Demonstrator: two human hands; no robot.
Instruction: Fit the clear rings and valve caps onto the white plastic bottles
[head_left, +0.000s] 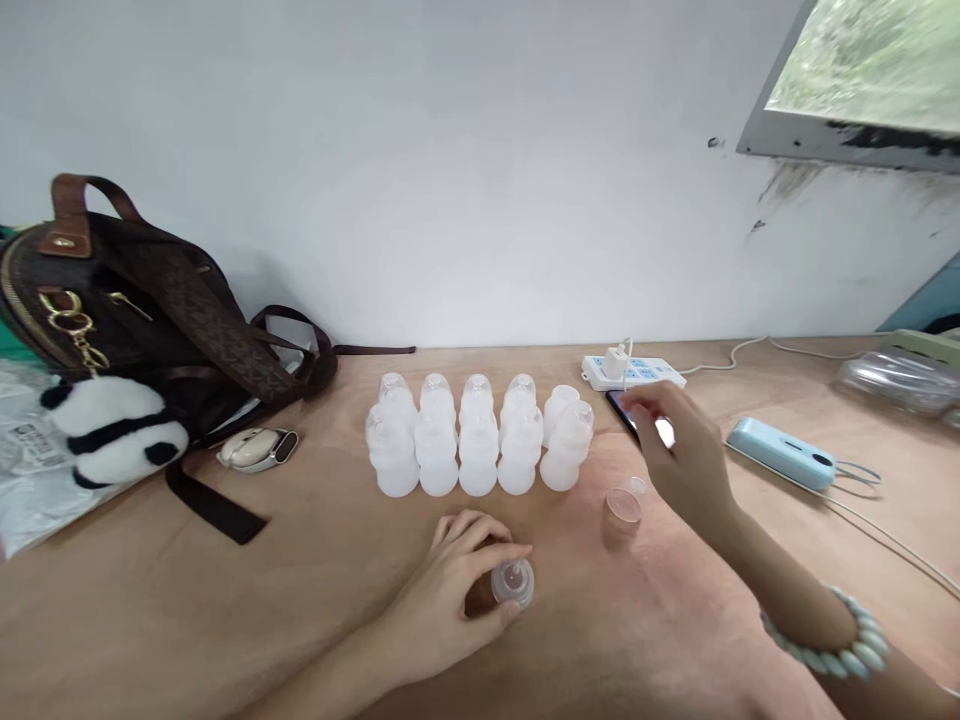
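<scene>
Your left hand (450, 585) has its grip closed round a small bottle (514, 583); your right hand (686, 462), grip apart, is poking the phone (619, 405), with a cap (624, 505) lying just beside it.

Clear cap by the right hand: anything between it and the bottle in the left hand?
Nothing visible. The clear cap lies on bare table, right of the bottle gripped by the left hand. The bottle rows stand behind that gap; the right hand rests on the phone beyond the cap.
</scene>
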